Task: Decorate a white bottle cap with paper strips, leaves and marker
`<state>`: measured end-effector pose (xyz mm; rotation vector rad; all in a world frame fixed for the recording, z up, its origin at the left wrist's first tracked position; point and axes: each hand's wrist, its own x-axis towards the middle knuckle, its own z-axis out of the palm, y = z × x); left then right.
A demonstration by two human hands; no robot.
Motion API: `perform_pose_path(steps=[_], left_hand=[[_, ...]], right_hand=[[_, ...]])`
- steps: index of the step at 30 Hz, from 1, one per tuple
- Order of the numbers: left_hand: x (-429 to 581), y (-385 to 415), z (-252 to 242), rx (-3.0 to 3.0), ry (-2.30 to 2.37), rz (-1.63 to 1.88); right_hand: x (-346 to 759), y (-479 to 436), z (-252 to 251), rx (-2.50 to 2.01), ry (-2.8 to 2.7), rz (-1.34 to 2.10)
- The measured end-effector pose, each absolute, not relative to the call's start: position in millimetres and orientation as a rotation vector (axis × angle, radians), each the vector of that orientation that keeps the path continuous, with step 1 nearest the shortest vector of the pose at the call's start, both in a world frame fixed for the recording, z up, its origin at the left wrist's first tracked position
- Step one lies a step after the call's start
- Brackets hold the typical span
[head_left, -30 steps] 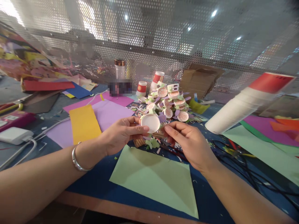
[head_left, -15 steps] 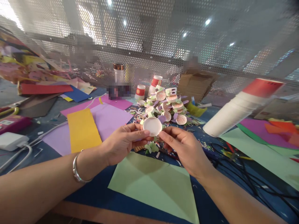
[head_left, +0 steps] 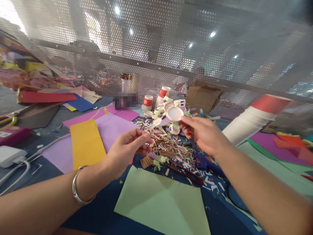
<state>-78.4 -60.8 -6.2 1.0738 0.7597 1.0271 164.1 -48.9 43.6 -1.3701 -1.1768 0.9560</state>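
Observation:
My right hand [head_left: 201, 133] is closed in a pinch on the edge of a white round paper cup bottom [head_left: 175, 114]. Its hollow side faces me, above a pile of similar cup bottoms [head_left: 156, 122] with green and purple paper bits. My left hand [head_left: 133, 147], a silver bangle on its wrist, hovers left of scattered paper shreds [head_left: 172, 143]. Thumb and fingertips are drawn together there; whether anything small lies between them is hidden. A light green paper sheet [head_left: 161, 199] lies in front, below both hands.
Stacked paper cups [head_left: 249, 122] lean at the right. A yellow paper piece [head_left: 86, 143] rests on purple sheets [head_left: 117, 129]. A dark blue tool [head_left: 207, 163] lies below my right wrist. At left are a white charger [head_left: 12, 156] and cable; behind stands a perforated metal panel [head_left: 151, 42].
Both hands were on the cup bottom; my left has let go. My right has carried it up and right, over the pile. My left has shifted slightly left and down.

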Motion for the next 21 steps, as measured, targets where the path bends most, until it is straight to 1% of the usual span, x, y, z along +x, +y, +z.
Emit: perform_pose_path(steps=[5,10,15,21], left_hand=[[-78.5,-61.2,-6.0,1.227,0.730,1.012],[-79.2,-58.5,-6.4,1.232,0.707,1.017],[-79.8,-56.6,-6.9,1.243,0.701,1.009],[-80.2,-53.8,-8.7,1.290,0.727,1.018]], right_hand=[[191.3,16.9,74.8,-1.488,-1.083,0.789],[201.3,58.6,80.1,-1.639,-1.008,0.719],[205.4,67.5,72.2,-1.709,-0.982,0.623],[208.9,49.1,62.1,-1.698,-1.072,0.499]])
